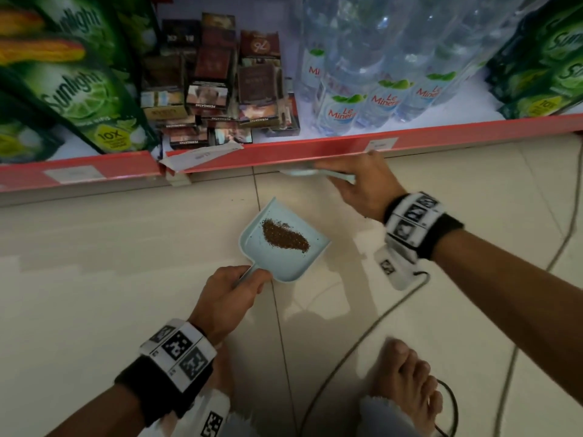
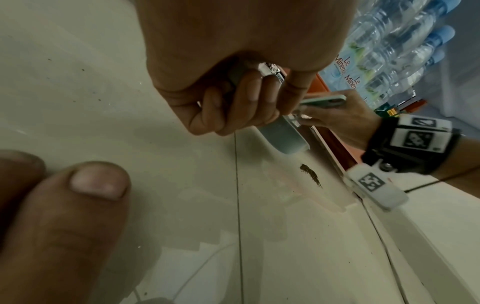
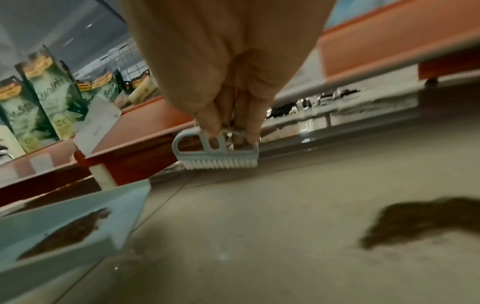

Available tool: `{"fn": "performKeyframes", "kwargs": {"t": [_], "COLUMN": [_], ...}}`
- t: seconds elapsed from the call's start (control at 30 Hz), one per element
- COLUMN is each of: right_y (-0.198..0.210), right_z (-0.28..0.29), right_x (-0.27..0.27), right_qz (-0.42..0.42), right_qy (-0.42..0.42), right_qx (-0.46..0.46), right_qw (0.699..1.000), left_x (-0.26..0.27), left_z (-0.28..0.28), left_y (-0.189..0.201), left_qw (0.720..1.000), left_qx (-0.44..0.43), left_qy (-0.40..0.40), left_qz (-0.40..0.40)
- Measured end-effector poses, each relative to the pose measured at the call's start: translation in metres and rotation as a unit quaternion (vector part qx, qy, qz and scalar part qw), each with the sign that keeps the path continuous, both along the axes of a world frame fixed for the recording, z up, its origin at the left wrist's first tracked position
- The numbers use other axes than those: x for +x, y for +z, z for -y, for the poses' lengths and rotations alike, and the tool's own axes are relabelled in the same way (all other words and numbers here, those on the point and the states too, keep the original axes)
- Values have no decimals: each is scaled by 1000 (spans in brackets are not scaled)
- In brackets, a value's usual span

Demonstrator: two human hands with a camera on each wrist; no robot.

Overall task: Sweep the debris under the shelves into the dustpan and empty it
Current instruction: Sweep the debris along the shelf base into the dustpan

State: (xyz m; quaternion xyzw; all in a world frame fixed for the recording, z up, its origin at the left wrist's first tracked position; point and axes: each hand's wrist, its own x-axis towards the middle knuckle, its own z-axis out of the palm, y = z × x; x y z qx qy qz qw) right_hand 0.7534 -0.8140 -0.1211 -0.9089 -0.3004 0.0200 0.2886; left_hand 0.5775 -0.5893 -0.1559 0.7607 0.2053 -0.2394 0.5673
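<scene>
Your left hand (image 1: 228,288) has its fingers curled tight round the handle of the dustpan (image 1: 284,244), holding it on the floor (image 1: 110,263) just out from the shelf edge (image 1: 284,152), mouth turned toward the shelf so anything pulled out lands inside. A brown heap of debris (image 1: 285,236) already lies in the middle of the pan. Your right hand (image 1: 359,184) is at the shelf edge, to the right of the pan, fingers pinching the top handle of the brush (image 3: 217,151) from above; that grip keeps the hand low enough to get the bristles under the shelf. The bristles point down, close to the floor, at the gap beneath the shelf. The right wrist view shows a dark patch (image 3: 415,218) on the floor nearer you than the shelf; whether it is more debris or a shadow, you cannot tell. My guess: one more pass under the shelf before you empty the pan.
</scene>
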Motion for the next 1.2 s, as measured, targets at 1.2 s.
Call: {"fn": "performKeyframes", "kwargs": {"t": [1.2], "right_y": [17], "right_z": [104], "right_x": [-14], "right_qz": [-47], "right_qy": [105], "right_qx": [-116], "right_qw": [987], "left_x": [-23], "left_z": [-17], "left_y": [-8], "left_qw": [999], "left_qx": [-1], "left_qy": [43], "left_qz": [-10]}}
